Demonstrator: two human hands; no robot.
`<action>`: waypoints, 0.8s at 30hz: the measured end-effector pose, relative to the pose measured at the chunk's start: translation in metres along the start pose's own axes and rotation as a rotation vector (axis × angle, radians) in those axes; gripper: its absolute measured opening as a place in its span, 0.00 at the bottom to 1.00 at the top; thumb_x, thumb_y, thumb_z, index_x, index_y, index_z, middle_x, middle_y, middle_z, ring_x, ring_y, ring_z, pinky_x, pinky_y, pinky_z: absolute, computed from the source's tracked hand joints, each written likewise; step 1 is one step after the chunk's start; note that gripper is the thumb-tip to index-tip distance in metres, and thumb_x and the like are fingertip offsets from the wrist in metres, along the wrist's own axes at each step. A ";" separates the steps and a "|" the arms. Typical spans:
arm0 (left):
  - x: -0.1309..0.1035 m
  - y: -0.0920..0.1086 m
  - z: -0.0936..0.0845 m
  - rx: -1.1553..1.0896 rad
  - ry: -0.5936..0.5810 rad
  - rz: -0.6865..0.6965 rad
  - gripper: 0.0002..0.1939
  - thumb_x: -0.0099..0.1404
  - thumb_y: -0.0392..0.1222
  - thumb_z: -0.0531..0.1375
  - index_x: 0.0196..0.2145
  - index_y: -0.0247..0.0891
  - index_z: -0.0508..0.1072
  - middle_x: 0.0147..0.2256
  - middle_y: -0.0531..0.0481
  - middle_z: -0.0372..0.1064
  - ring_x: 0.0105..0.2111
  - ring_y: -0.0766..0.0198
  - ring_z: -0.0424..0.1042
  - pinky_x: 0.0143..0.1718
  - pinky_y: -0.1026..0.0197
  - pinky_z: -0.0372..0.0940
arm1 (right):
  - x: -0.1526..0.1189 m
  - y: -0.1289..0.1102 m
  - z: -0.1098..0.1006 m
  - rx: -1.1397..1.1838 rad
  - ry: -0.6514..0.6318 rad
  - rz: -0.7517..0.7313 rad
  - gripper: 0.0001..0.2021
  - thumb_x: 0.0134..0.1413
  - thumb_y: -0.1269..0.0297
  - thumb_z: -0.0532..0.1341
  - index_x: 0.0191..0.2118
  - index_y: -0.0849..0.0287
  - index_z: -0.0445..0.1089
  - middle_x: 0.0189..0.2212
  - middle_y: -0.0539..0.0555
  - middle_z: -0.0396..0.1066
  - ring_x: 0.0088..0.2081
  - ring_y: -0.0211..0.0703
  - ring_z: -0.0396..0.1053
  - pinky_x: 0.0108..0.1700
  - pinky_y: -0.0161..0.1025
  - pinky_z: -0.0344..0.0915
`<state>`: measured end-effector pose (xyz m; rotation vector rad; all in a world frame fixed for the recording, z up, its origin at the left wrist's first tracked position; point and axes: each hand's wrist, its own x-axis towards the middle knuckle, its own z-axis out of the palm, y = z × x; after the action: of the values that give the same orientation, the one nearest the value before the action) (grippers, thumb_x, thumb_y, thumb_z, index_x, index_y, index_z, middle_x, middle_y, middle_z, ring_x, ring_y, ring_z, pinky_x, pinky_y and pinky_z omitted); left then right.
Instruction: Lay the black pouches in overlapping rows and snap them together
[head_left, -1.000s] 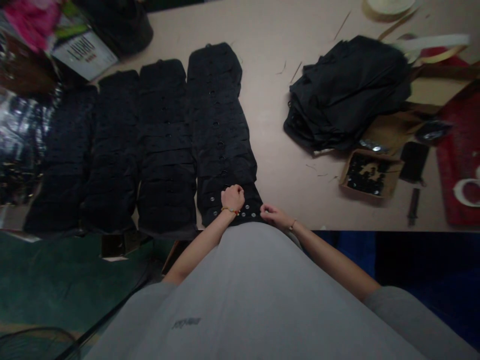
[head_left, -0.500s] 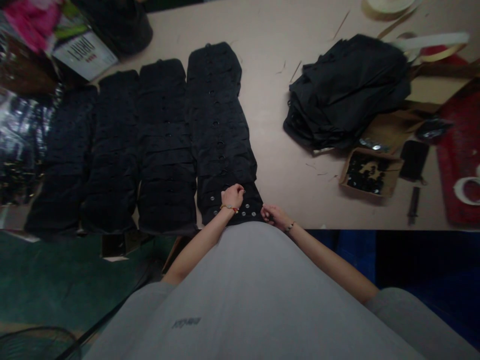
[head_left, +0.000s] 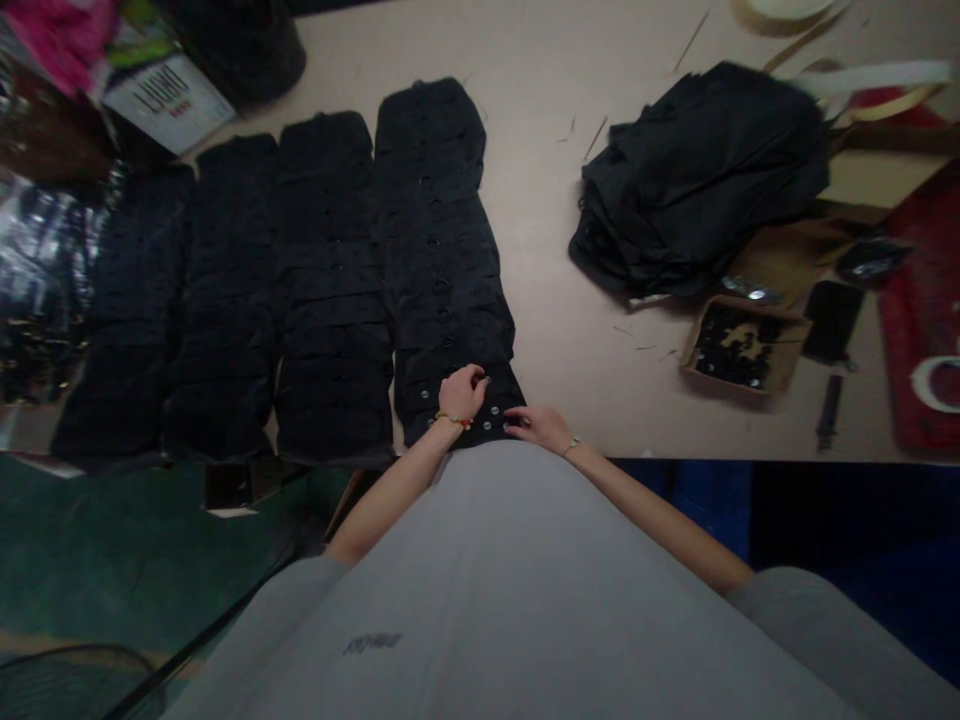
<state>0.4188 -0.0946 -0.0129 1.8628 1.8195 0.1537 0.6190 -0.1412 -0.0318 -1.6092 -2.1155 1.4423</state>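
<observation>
Close against my body lies the nearest fold of a long stack of black fabric pieces (head_left: 442, 225). Small silvery round metal discs (head_left: 495, 410) sit on this fold, several of them around my hands. My left hand (head_left: 462, 393) rests on the fabric, thumb and fingers curled together by a shiny speck; what they pinch is too small to tell. From the right, my right hand (head_left: 546, 429) reaches over the stack's edge. Its thumb and fingertips close in around one disc, partly covering it; whether they grip it I cannot make out clearly.
More black fabric stacks (head_left: 326, 290) lie in rows to the left. A heap of black cloth (head_left: 701, 185) is on the right, with a small cardboard box of dark parts (head_left: 742, 345) and a red tray (head_left: 919, 330). Clear plastic bags (head_left: 45, 280) stand far left.
My right hand has moved left, from the stack's edge onto the fabric and over a metal disc. My left hand has barely shifted, staying curled on the same fold.
</observation>
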 end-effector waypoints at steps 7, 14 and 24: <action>-0.042 -0.037 0.006 0.202 -0.338 0.537 0.13 0.67 0.45 0.54 0.46 0.49 0.76 0.41 0.48 0.72 0.40 0.60 0.65 0.41 0.57 0.57 | 0.009 -0.010 -0.004 -0.399 -0.160 -0.120 0.11 0.59 0.60 0.59 0.45 0.52 0.74 0.42 0.54 0.76 0.41 0.45 0.73 0.40 0.36 0.62; -0.046 -0.025 -0.004 0.146 -0.390 0.402 0.12 0.67 0.42 0.53 0.41 0.47 0.76 0.41 0.48 0.73 0.43 0.60 0.66 0.45 0.58 0.60 | 0.020 -0.019 -0.006 -0.367 -0.170 -0.050 0.05 0.53 0.63 0.61 0.35 0.54 0.73 0.31 0.56 0.75 0.32 0.45 0.70 0.33 0.37 0.58; 0.051 -0.013 -0.020 -0.337 -0.004 -0.135 0.09 0.62 0.42 0.57 0.38 0.41 0.75 0.37 0.53 0.75 0.37 0.66 0.71 0.43 0.65 0.64 | -0.010 0.001 -0.004 1.114 0.011 0.134 0.11 0.42 0.61 0.61 0.24 0.56 0.55 0.23 0.46 0.64 0.19 0.32 0.54 0.20 0.31 0.49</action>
<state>0.4030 -0.0408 -0.0159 1.5026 1.7823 0.3821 0.6266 -0.1464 -0.0264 -1.2332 -0.8103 2.0481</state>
